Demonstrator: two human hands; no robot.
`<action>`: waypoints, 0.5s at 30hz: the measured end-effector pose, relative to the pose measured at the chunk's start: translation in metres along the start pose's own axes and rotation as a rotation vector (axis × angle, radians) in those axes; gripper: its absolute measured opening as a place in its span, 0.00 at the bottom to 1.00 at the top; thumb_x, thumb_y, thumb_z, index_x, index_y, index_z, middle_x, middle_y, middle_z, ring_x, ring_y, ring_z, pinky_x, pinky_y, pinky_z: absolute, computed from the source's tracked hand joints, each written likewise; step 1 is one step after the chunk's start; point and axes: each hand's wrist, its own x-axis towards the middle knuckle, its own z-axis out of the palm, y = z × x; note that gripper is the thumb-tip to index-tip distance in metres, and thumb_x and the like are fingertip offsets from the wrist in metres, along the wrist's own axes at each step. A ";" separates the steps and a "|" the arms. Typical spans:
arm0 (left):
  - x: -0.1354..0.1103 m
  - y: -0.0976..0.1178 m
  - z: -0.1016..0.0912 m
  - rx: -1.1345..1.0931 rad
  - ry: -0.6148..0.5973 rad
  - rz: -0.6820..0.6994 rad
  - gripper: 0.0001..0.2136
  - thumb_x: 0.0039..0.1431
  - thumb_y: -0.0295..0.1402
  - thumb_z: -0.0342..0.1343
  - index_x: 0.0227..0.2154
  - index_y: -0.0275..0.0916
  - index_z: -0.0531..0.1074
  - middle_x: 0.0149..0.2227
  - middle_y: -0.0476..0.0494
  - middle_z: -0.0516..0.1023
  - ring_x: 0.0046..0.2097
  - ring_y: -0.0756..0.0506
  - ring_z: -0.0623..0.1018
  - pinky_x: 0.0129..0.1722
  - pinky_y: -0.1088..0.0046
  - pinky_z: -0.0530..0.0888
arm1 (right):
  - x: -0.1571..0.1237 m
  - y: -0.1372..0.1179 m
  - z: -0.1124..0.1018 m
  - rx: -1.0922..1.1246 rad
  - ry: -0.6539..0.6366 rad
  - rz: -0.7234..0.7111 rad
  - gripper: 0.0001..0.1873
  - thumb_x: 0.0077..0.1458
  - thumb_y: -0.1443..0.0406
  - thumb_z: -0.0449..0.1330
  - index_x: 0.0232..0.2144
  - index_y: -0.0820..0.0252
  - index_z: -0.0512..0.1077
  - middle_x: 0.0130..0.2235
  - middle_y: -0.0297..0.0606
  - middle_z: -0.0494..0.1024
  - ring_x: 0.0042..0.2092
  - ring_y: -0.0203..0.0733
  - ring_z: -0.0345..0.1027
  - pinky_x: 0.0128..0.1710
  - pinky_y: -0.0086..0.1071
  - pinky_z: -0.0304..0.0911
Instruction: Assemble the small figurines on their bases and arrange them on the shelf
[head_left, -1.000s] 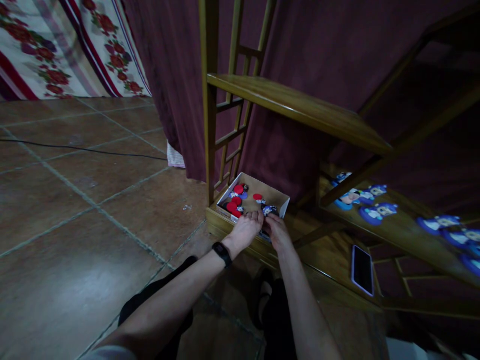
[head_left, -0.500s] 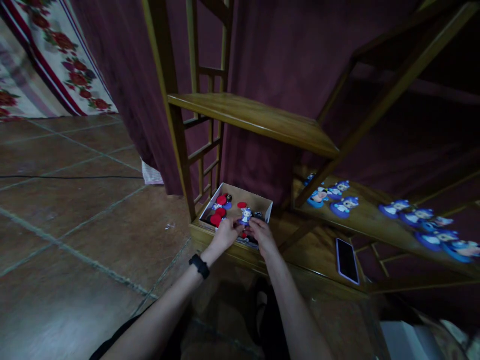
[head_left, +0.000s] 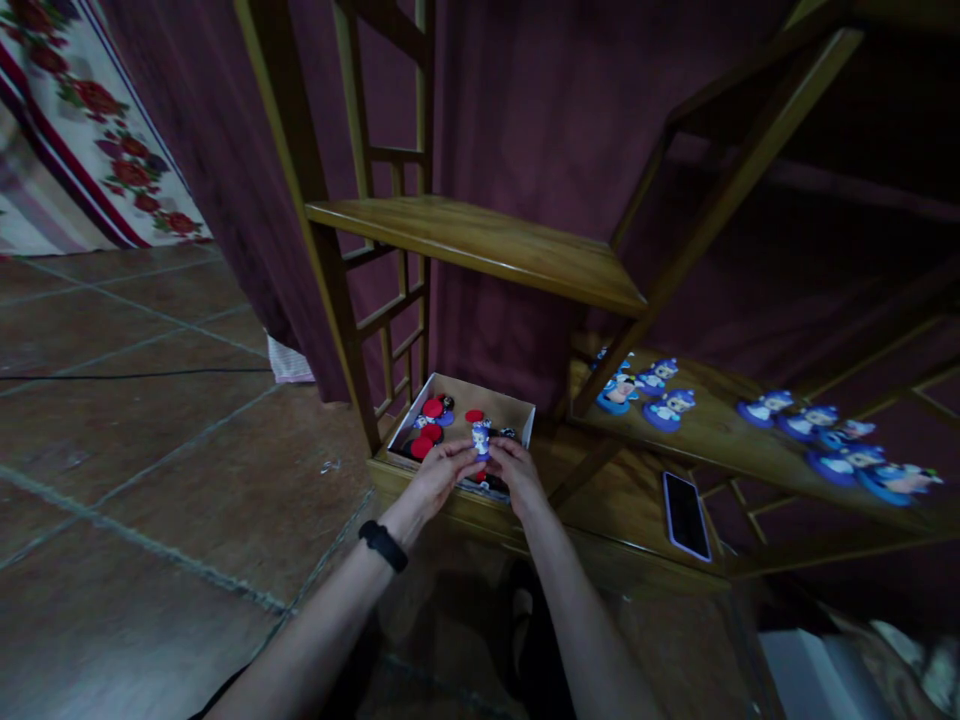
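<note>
A small blue-and-white figurine (head_left: pixel 481 440) is at the lower centre of the frame, pinched between the fingertips of the left hand (head_left: pixel 439 477) and the right hand (head_left: pixel 519 475). Both hands are closed on it low down, around its base, one from each side, so neither is clearly nearer. Its long axis runs up the frame, head uppermost, square to the line joining the hands.

Behind it, as seen, opens a shallow cardboard box (head_left: pixel 489 394) holding red discs (head_left: pixel 426 438) and more pieces; how high the figurine is above these, I cannot tell. The box sits at the left end of the lower shelf (head_left: pixel 600 498), with a phone (head_left: pixel 686 515) farther right. Right of centre, similar figurines (head_left: pixel 670 408) on round bases stand along a raised shelf (head_left: pixel 712 400).
</note>
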 end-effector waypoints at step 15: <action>0.000 -0.001 0.003 0.026 0.069 0.032 0.07 0.51 0.21 0.55 0.32 0.28 0.76 0.32 0.37 0.79 0.32 0.48 0.79 0.36 0.76 0.76 | -0.003 -0.005 0.005 -0.015 -0.028 -0.029 0.17 0.36 0.56 0.65 0.30 0.60 0.74 0.31 0.35 0.76 0.32 0.38 0.69 0.34 0.32 0.66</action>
